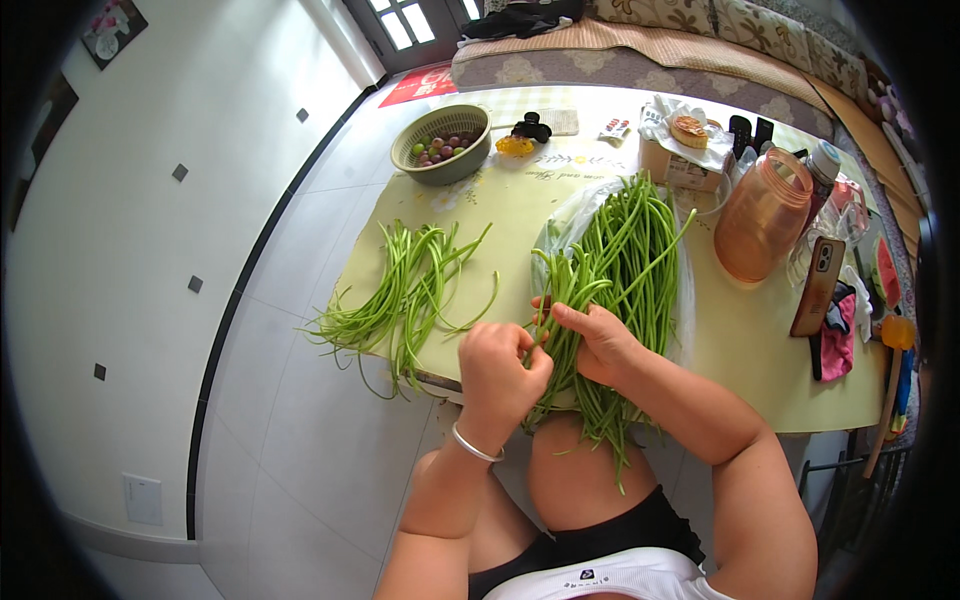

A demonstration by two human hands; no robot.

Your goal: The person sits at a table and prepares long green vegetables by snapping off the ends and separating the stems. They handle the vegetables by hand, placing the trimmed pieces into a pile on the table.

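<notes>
A large bunch of long green vegetable stems lies on a clear plastic bag at the table's near edge, some ends hanging over my knees. My right hand is closed around a few of the stems, with the thumb uppermost. Close beside it, my left hand, a silver bangle on its wrist, pinches a green stem between thumb and fingers. Farther left rests a smaller loose pile of green stems, with ends drooping over the table edge.
On the yellow-covered table stand a basket of grapes, a black hair claw, a box topped by a round pastry, an orange plastic jar, a bottle and a leaning phone. A sofa lies beyond.
</notes>
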